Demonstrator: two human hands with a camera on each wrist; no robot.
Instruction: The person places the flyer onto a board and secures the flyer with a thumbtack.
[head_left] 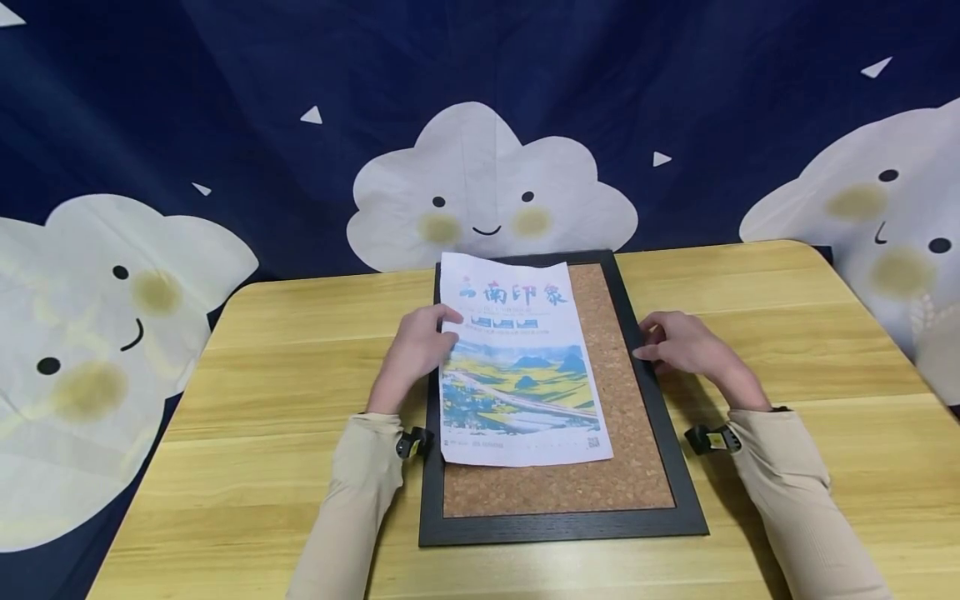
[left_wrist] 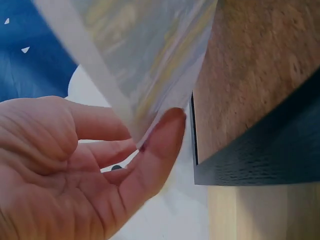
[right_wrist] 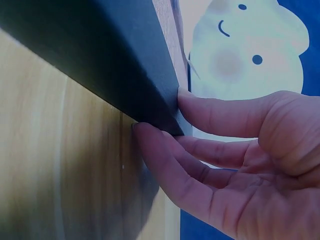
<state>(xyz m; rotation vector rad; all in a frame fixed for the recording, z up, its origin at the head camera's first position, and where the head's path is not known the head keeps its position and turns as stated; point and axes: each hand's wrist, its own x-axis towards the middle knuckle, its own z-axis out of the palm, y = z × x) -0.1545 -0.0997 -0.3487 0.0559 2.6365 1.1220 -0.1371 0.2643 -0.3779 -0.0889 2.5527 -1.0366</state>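
Observation:
A black-framed cork board (head_left: 562,527) lies on the wooden table. Over the left and middle of its cork (head_left: 637,467) is a paper poster (head_left: 517,387), with coloured characters at the top and a yellow, green and blue landscape below. My left hand (head_left: 418,340) pinches the poster's left edge; in the left wrist view the paper (left_wrist: 150,55) passes between the fingers. At the frame's right side, my right hand (head_left: 684,340) grips the black edge (right_wrist: 115,60), thumb over the top face and fingers against the outer side, as the right wrist view shows.
The light wooden table (head_left: 285,400) extends on both sides of the board. Behind it hangs a dark blue cloth (head_left: 262,75) printed with smiling white clouds and small white triangles. Each wrist wears a small black camera, such as the one on the right (head_left: 712,439).

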